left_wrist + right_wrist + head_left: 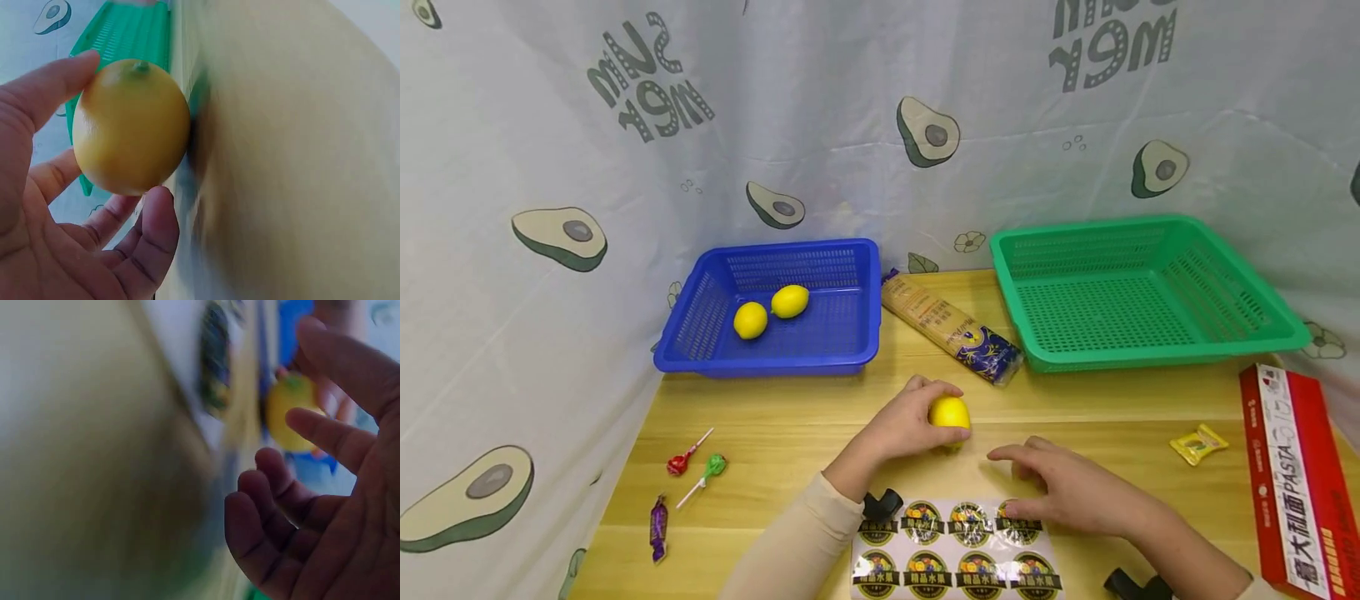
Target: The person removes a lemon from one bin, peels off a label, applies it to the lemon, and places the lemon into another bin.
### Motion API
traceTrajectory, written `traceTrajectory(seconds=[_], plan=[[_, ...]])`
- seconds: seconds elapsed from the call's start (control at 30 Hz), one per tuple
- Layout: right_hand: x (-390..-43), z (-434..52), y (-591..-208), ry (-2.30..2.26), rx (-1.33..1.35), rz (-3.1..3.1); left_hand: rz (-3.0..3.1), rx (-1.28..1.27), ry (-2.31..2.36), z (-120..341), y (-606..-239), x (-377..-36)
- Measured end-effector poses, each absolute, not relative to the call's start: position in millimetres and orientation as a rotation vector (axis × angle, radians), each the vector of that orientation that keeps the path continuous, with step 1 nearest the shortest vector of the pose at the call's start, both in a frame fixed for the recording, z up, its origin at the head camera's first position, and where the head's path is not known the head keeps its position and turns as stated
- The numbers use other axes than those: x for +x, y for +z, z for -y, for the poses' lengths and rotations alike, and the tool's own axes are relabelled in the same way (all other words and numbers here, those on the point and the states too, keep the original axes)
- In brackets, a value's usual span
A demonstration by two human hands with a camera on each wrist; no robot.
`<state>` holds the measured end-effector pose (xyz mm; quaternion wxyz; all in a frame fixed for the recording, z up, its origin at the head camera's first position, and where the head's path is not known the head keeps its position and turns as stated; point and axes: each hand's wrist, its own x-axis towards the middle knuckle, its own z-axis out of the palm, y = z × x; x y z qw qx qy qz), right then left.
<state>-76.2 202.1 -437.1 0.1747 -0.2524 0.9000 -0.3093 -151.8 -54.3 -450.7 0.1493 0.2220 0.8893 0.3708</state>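
Note:
A yellow lemon (950, 412) is held by my left hand (910, 423) at the middle of the table. In the left wrist view, thumb and fingers reach round the lemon (131, 128), its green-tipped end facing up. To the right of it, my right hand (1063, 487) hovers with loosely bent fingers and nothing in them, its thumb over the corner of a sticker sheet (951, 521). That sheet carries round fruit labels in rows. Two more lemons (790, 302) lie inside the blue basket (767, 367) at the back left.
A green basket (1165, 360) stands back right, with a spaghetti packet (951, 325) between the baskets. Far right lie a red pasta box (1300, 483) and a yellow-wrapped candy (1198, 444). At left are a red lollipop (677, 464), a green lollipop (715, 464) and a purple-wrapped candy (658, 528).

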Motion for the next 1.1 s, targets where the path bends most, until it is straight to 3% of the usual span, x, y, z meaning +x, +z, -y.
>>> traceTrajectory(seconds=[0.3, 0.43, 0.57, 0.7, 1.1], plan=[[-56, -196, -454, -0.629, -0.817, -2.644, -2.633, 0.577, 0.986, 70, -440, -142], [-61, -188, -454, -0.613, -0.816, -2.677, -2.741, 0.543, 0.878, 78, -426, -121], [-66, -182, -455, -0.602, -0.784, -2.693, -2.695, 0.691, 0.7, 81, -419, -98], [-70, -178, -455, -0.591, -0.779, -2.711, -2.518, 0.846, 0.617, 78, -428, -86], [-76, -178, -454, -0.606, -0.764, -2.707, -2.458, 0.885, 0.538, 64, -452, -86]])
